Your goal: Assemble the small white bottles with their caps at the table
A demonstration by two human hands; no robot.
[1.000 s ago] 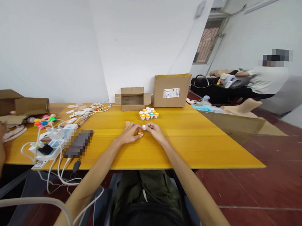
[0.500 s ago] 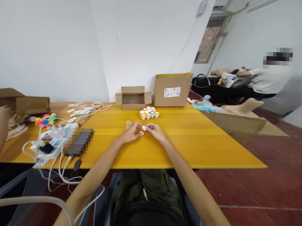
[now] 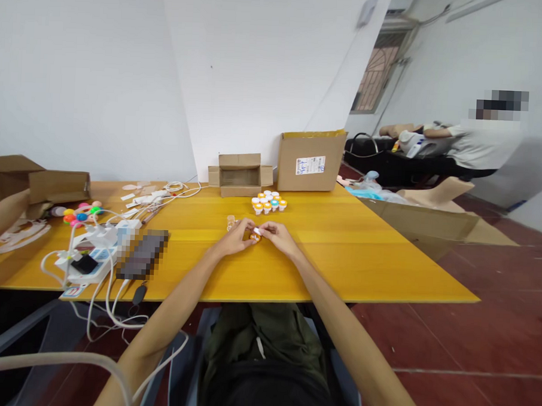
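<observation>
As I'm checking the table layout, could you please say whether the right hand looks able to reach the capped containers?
Probably yes: the capped containers stand beyond the right hand, only tabletop showing between, though it seems to hold a small white piece.

The walls (image 3: 88,69) are white. A yellow desk (image 3: 349,254) stands against them. The floor (image 3: 463,322) is dark red with pale joints. A barred window (image 3: 376,73) is at the rear right. A grey-blue chair (image 3: 181,372) stands at the desk's near edge. Lighting is diffuse.
</observation>
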